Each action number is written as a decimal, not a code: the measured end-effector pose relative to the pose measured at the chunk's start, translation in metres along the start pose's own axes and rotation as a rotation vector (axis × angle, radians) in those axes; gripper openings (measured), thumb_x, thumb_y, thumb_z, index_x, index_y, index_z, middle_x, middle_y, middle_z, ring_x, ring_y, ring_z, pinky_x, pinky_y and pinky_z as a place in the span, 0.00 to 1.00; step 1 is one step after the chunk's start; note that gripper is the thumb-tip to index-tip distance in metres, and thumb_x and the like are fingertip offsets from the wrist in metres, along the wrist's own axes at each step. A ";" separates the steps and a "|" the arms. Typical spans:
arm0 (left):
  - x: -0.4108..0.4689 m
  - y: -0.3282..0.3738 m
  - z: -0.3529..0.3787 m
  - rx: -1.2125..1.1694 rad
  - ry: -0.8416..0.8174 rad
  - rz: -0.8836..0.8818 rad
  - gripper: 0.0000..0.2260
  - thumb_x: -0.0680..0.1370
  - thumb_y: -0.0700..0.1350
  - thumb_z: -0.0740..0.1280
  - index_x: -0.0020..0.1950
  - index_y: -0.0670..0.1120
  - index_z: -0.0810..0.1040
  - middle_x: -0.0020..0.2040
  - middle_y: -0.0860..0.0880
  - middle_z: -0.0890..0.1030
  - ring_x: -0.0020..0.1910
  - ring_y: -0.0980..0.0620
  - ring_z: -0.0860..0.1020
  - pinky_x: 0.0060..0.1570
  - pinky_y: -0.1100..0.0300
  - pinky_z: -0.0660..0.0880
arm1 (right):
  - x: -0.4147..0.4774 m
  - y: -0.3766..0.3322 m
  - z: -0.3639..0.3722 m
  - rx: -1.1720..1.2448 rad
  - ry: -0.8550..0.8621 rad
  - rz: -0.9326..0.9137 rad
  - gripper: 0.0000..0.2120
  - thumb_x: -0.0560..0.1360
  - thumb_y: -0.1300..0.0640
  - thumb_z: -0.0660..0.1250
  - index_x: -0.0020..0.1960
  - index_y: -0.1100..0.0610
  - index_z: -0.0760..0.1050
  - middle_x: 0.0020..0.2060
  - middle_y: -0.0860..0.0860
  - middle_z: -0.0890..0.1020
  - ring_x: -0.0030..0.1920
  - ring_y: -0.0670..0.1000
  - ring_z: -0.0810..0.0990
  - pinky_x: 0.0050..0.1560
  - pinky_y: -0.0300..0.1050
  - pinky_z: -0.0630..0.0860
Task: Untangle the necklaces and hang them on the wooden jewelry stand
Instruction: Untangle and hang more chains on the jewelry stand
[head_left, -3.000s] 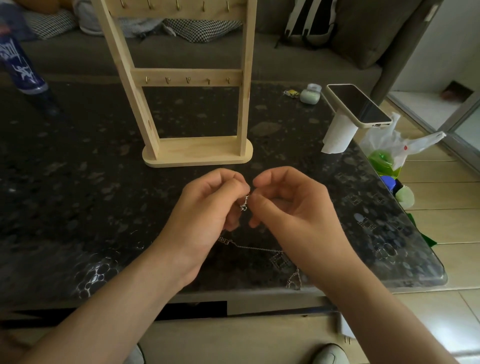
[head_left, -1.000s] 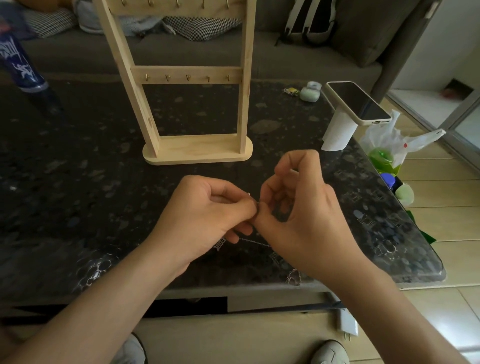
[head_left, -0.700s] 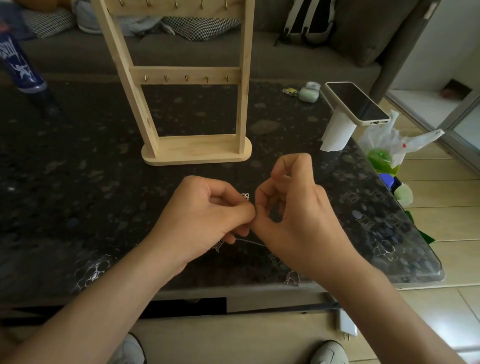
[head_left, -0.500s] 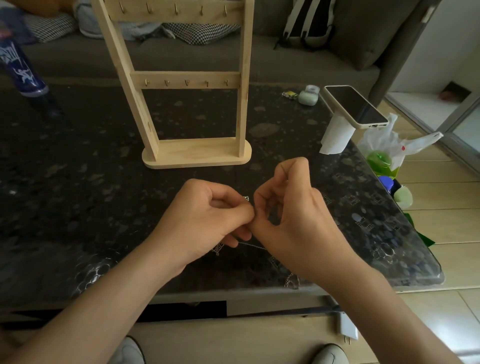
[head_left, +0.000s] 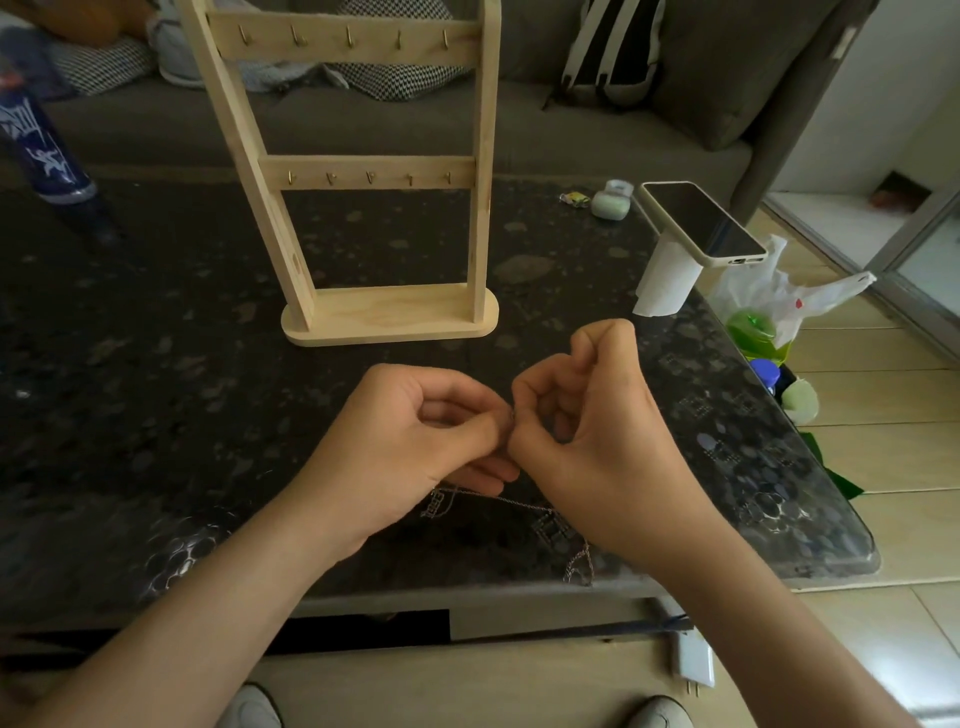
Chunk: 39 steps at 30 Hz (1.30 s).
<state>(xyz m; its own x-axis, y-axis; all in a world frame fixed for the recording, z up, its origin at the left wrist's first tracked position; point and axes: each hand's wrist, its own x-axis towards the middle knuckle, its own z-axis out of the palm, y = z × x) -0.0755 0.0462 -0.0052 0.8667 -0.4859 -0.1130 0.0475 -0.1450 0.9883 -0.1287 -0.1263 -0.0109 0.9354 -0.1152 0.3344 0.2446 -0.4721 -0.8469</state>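
My left hand (head_left: 410, 441) and my right hand (head_left: 592, 431) meet fingertip to fingertip above the dark table (head_left: 156, 364), both pinching a small part of a thin silver necklace (head_left: 511, 501). The rest of the chain trails on the table under my hands, with a tangled bit near the front edge (head_left: 579, 564). The wooden jewelry stand (head_left: 363, 171) rises upright just beyond my hands, with two rows of small hooks. Nothing hangs on the hooks in view.
A phone (head_left: 698, 223) lies on a white paper roll (head_left: 665, 283) at the right. A small green case (head_left: 610, 200) sits behind it. A blue bottle (head_left: 39, 150) stands far left. A plastic bag (head_left: 779, 301) lies on the floor right of the table.
My hands have stayed together at the same spot, working the pinched piece; my right fingers curled in more. The camera tilted slightly, showing more of the stand's top row.
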 end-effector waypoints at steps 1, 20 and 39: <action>0.000 -0.001 0.000 0.024 0.000 0.043 0.03 0.80 0.37 0.73 0.52 0.41 0.86 0.42 0.42 0.88 0.41 0.44 0.88 0.39 0.56 0.85 | 0.000 0.000 -0.001 0.018 -0.003 0.013 0.22 0.75 0.65 0.72 0.52 0.52 0.59 0.41 0.49 0.81 0.35 0.50 0.77 0.35 0.43 0.75; 0.003 -0.015 -0.004 0.434 -0.010 0.417 0.05 0.81 0.40 0.71 0.49 0.50 0.80 0.43 0.54 0.83 0.38 0.50 0.85 0.34 0.50 0.83 | -0.001 0.005 -0.004 0.115 -0.149 0.050 0.19 0.79 0.69 0.68 0.53 0.53 0.60 0.47 0.56 0.82 0.41 0.52 0.80 0.41 0.43 0.78; 0.004 -0.009 -0.008 0.723 0.016 0.627 0.03 0.79 0.46 0.70 0.48 0.51 0.76 0.45 0.58 0.76 0.41 0.54 0.79 0.37 0.65 0.75 | -0.001 0.002 -0.004 0.218 -0.158 0.127 0.19 0.79 0.70 0.69 0.58 0.56 0.62 0.49 0.61 0.83 0.49 0.67 0.82 0.44 0.64 0.82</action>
<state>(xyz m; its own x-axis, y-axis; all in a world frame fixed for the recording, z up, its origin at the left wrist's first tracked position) -0.0682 0.0523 -0.0139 0.6370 -0.6450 0.4222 -0.7412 -0.3619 0.5654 -0.1304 -0.1305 -0.0119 0.9860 -0.0153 0.1663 0.1565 -0.2621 -0.9523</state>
